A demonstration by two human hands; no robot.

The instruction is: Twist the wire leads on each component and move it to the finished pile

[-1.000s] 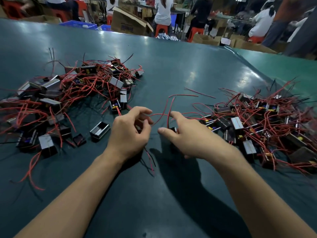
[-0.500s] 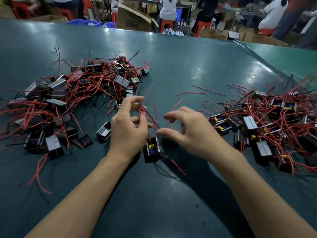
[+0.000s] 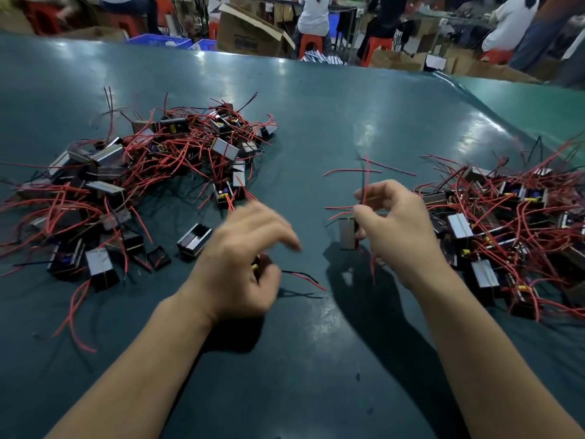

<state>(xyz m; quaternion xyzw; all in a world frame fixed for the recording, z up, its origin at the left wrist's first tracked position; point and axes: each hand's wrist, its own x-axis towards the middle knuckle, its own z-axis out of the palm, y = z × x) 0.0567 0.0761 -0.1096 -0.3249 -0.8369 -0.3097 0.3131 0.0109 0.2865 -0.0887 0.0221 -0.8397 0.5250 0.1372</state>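
Note:
Two heaps of small black components with red and black leads lie on the green table: one at the left (image 3: 142, 172), one at the right (image 3: 506, 232). My left hand (image 3: 243, 264) is blurred by motion just above the table. It grips a component with a yellow part (image 3: 259, 267) under its palm, and that part's leads (image 3: 300, 276) trail out to the right. My right hand (image 3: 399, 229) is raised beside the right heap and pinches the leads (image 3: 365, 182) of a second component (image 3: 348, 234), which hangs below its fingers.
A loose empty metal housing (image 3: 193, 240) and a small black piece (image 3: 158, 257) lie just left of my left hand. Stray red wires (image 3: 351, 171) rest between the heaps. Behind the table's far edge are people on stools and cardboard boxes (image 3: 250, 33).
My hands were together over one component's leads. They have drawn apart: the left swings down and left with that component, and the right now holds a second one by its leads.

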